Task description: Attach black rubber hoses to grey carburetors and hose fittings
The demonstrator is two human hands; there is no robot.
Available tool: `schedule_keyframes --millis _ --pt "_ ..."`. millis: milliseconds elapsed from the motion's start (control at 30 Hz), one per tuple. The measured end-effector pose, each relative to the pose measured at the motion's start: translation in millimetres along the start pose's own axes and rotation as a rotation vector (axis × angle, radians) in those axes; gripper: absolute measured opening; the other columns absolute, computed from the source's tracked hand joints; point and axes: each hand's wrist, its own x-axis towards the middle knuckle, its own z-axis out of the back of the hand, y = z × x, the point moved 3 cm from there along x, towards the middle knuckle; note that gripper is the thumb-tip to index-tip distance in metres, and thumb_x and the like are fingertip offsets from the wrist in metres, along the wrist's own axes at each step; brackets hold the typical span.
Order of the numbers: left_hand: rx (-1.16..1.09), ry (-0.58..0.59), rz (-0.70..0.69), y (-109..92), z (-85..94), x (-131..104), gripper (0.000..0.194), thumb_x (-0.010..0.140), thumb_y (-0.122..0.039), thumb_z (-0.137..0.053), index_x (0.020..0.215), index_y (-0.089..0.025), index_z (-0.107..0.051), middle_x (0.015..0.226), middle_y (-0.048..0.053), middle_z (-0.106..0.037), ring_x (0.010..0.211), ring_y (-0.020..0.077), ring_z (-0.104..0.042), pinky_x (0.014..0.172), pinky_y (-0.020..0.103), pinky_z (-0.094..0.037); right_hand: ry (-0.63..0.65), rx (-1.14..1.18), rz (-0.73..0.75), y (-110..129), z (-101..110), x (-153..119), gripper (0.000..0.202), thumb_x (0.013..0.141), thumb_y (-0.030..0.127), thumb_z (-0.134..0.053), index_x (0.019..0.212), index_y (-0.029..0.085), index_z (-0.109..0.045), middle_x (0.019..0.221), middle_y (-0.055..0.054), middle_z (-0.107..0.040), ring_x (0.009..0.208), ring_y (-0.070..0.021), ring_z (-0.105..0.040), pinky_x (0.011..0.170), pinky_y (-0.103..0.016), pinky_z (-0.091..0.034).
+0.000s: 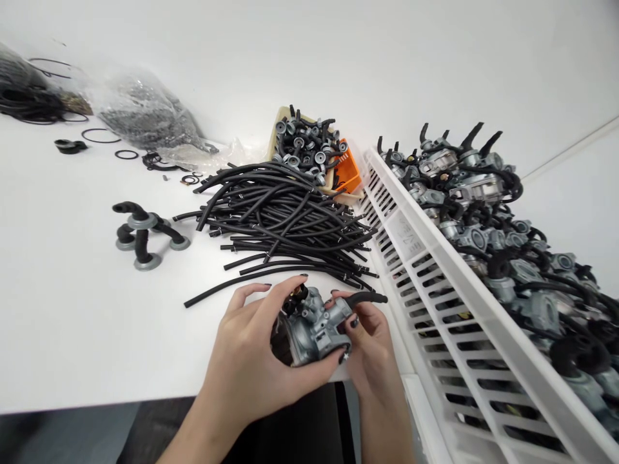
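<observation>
Between my two hands is a grey metal carburetor (314, 328), held up over the table's front edge. My left hand (256, 351) wraps round its left side, with the thumb stretched across the front of the body. On the other side my right hand (370, 341) has its fingers closed about the end with the cap. A black rubber boot (362, 298) sticks out of that cap to the right. Part of the carburetor's underside is hidden by my palms. Just beyond my hands lies a heap of black rubber hoses (280, 212).
Right of me stands a white slatted crate (420, 258) piled with carburetors (483, 193). Behind the hoses are a cream bin (276, 125) of capped boots and an orange box (349, 169). Several capped boots (145, 235), rubber rings (126, 154) and plastic bags (145, 109) lie left.
</observation>
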Motion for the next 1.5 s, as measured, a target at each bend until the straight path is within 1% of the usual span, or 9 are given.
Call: schedule_keyframes --millis 200,400,633,733,833,1000,1100,1233,1500 --pt "0.002 0.002 -0.014 -0.9 0.8 1.0 0.061 0.067 -0.042 -0.072 0.120 -0.017 -0.055 0.099 0.008 -0.074 0.086 0.0234 -0.070 0.091 0.040 -0.051 -0.018 0.003 -0.003 2.1 -0.2 -0.3 0.033 0.061 0.043 -0.086 0.083 0.021 -0.076 0.083 -0.007 -0.075 0.073 -0.0210 -0.067 0.068 -0.030 -0.053" --pt "0.045 0.022 -0.022 -1.8 -0.2 3.6 0.059 0.068 -0.042 -0.072 0.119 -0.017 -0.055 0.100 0.008 -0.075 0.087 0.0245 -0.070 0.090 0.041 -0.052 0.046 -0.009 0.000 4.6 -3.3 -0.7 0.029 0.071 0.042 -0.080 0.093 0.023 -0.076 0.083 -0.005 -0.073 0.077 -0.0192 -0.066 0.069 -0.028 -0.051" --pt "-0.006 0.083 0.008 0.5 -1.3 1.3 0.064 0.066 -0.043 -0.074 0.121 -0.018 -0.055 0.101 0.008 -0.075 0.091 0.0248 -0.069 0.088 0.040 -0.053 0.022 -0.014 0.045 6.7 -3.7 -1.4 0.031 0.064 0.044 -0.084 0.083 0.021 -0.075 0.080 -0.004 -0.069 0.071 -0.0174 -0.062 0.060 -0.025 -0.048" --pt "-0.026 0.074 0.028 1.9 -2.1 0.7 0.065 0.063 -0.042 -0.075 0.121 -0.018 -0.056 0.101 0.007 -0.074 0.092 0.0253 -0.068 0.086 0.039 -0.053 -0.022 0.052 0.062 3.5 -3.3 -2.0 0.030 0.061 0.041 -0.087 0.070 0.021 -0.067 0.079 -0.002 -0.068 0.068 -0.0166 -0.062 0.060 -0.026 -0.048" --pt "-0.100 0.062 0.164 4.5 -1.1 1.7 0.062 0.062 -0.038 -0.076 0.119 -0.021 -0.059 0.102 0.006 -0.074 0.092 0.0252 -0.068 0.082 0.036 -0.053 -0.063 0.058 0.034 1.2 -3.4 -1.1 0.037 0.059 0.037 -0.089 0.063 0.020 -0.056 0.074 0.000 -0.065 0.067 -0.0149 -0.061 0.060 -0.024 -0.047" --pt "-0.452 0.101 0.558 6.1 2.7 4.3 0.055 0.064 -0.035 -0.075 0.115 -0.021 -0.062 0.089 0.003 -0.073 0.079 0.0211 -0.068 0.067 0.027 -0.052 0.009 0.102 -0.033 2.8 -6.2 1.8 0.038 0.067 0.044 -0.084 0.092 0.024 -0.064 0.074 0.000 -0.067 0.063 -0.0120 -0.054 0.061 -0.023 -0.044" --pt "-0.637 0.057 0.700 7.2 4.4 5.7 0.053 0.065 -0.039 -0.075 0.112 -0.019 -0.063 0.079 0.003 -0.072 0.068 0.0196 -0.066 0.060 0.026 -0.051 -0.004 0.153 -0.001 4.3 -5.2 2.5 0.028 0.075 0.040 -0.078 0.095 0.025 -0.067 0.081 -0.002 -0.070 0.065 -0.0112 -0.051 0.066 -0.024 -0.042" --pt "-0.837 -0.028 0.802 16.1 2.5 5.7 0.056 0.065 -0.048 -0.075 0.109 -0.017 -0.064 0.072 0.005 -0.070 0.066 0.0206 -0.065 0.058 0.026 -0.050 0.011 0.146 0.028 3.9 -5.0 3.6 0.015 0.078 0.037 -0.075 0.084 0.024 -0.070 0.075 -0.001 -0.068 0.067 -0.0117 -0.050 0.064 -0.024 -0.040" --pt "-1.047 -0.166 0.861 29.1 0.7 2.3 0.060 0.064 -0.050 -0.079 0.112 -0.021 -0.056 0.082 0.004 -0.067 0.067 0.0179 -0.063 0.058 0.026 -0.049 0.010 0.065 0.043 -0.8 -4.5 5.4 0.016 0.079 0.038 -0.074 0.081 0.023 -0.071 0.074 -0.002 -0.066 0.069 -0.0131 -0.052 0.066 -0.026 -0.041"
